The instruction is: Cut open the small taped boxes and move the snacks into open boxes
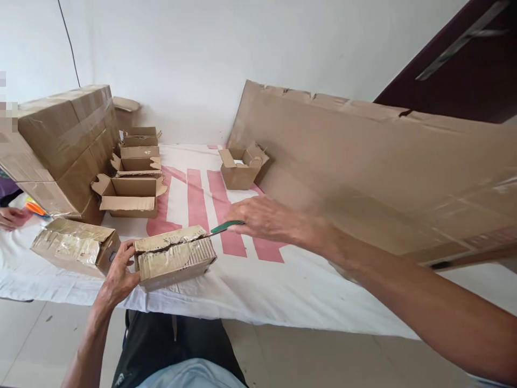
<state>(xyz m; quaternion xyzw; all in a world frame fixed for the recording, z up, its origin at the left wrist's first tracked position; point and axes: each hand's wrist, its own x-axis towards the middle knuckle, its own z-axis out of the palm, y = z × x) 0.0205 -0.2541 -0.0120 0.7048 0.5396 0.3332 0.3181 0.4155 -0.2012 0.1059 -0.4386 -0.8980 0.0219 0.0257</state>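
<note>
One corrugated cardboard box (175, 262) sits right at the near edge of the cloth-covered table (250, 293), a ragged split running the length of its top, and both hands are on the job! Left hand (119, 274) first: fingers wrapped round the box's near-left end, a firm grasp, with the box lying at 3 o'clock from it and touching. Now the right hand (260, 216), closed tight around a green-handled knife (226, 226); from there the box lies at 8 o'clock, just beyond the blade, whose thin tip meets the top edge at the box's own 2 o'clock corner.

Look around! At 10 o'clock from the left hand, very near, a carton sealed with clear tape (72, 242); farther out on that side, another person's hand (12, 218) near an orange object (35, 207). Up at 11 o'clock from the split box, an open-topped carton (131, 198) heads a row, flaps spread, next to a tall stack of taped cartons (81, 145). At 11 o'clock from the right hand, a small open carton (238, 177); at 2 o'clock, a huge cardboard panel (375, 172) leans across.
</note>
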